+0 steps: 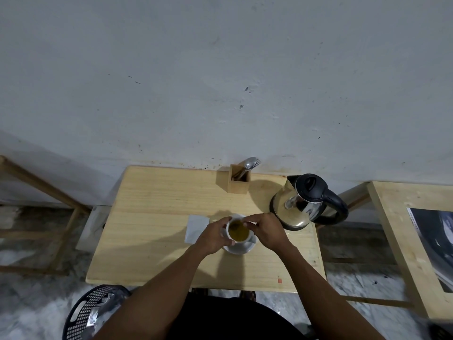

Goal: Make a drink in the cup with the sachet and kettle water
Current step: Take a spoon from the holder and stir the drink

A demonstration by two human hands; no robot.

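A white cup (pixel 238 232) stands on a white saucer (pixel 242 249) near the middle of the wooden table (pixel 157 217). It holds yellow-brown liquid with a dark tea bag sunk at its far side. My left hand (pixel 213 235) wraps the cup's left side. My right hand (pixel 263 230) hovers at the right rim, fingertips pinched together over the liquid; what they pinch is too small to see. A white sachet wrapper (pixel 195 228) lies flat just left of the cup. The steel kettle (pixel 304 203) with black lid and handle sits to the right.
A wooden holder (pixel 239 179) with a spoon and fork stands at the back of the table by the wall. A black mesh basket (pixel 90 312) sits on the floor at lower left. Another wooden table (pixel 402 231) is at the right, a wooden frame at the left.
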